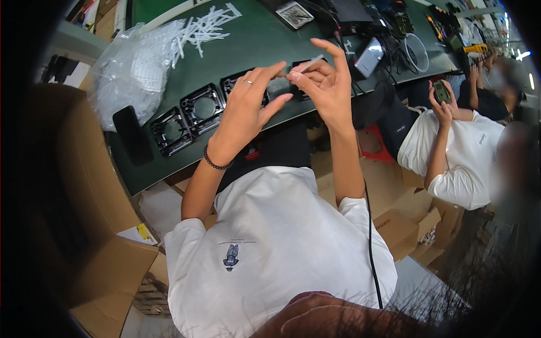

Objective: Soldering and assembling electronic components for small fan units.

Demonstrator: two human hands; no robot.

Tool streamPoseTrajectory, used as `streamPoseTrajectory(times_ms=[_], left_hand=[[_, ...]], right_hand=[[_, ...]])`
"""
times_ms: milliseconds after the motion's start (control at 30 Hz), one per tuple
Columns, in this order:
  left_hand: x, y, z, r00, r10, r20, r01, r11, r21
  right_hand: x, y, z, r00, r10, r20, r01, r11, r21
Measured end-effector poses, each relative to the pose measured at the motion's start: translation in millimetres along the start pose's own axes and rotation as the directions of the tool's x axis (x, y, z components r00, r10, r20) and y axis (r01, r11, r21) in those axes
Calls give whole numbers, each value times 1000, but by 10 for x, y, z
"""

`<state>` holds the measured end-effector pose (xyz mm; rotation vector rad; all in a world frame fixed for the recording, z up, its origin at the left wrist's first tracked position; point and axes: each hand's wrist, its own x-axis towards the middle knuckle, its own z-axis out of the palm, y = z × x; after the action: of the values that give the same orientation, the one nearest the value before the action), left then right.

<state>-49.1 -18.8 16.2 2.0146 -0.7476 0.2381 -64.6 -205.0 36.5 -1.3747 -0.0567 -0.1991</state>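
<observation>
My right hand (327, 90) pinches a thin white strip (311, 64) between thumb and fingers, its index finger raised. Close beside it, my left hand (248, 107) is open, thumb apart from the stretched fingers and fingertips near the right hand's. Beneath both hands a row of black square frames runs along the table's near edge. One frame (201, 109) with a round opening lies left of my left hand, and another frame (171, 130) sits at the row's left end. My hands partly cover the others. Similar white strips (205, 29) are heaped at the far side.
A clear plastic bag (127, 84) and a black phone (133, 134) lie at the left of the green table (259, 42). Cables, a silver box-like device (369, 57) and a clear round container (416, 53) stand right. A co-worker holds a green object (441, 92). Cardboard boxes (397, 228) stand below.
</observation>
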Motion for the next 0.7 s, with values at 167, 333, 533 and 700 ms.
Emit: streamPoseTrajectory(times_ms=[167,333,533,700], left_hand=[[81,75,152,998,62,-10,-62,997,-43],[73,26,258,996,90,23,-90,996,-19],[130,33,159,968,131,214,-162,978,134],[249,-5,225,960,149,239,-195,964,182]], right_hand=[[-265,149,-226,996,-27,-81,29,999,32],[-393,224,-413,994,-81,-76,71,989,-132],[-319,-48,-708,926,-264,269,376,610,-698],[-280,-55,-820,855,-243,458,518,422,-744]])
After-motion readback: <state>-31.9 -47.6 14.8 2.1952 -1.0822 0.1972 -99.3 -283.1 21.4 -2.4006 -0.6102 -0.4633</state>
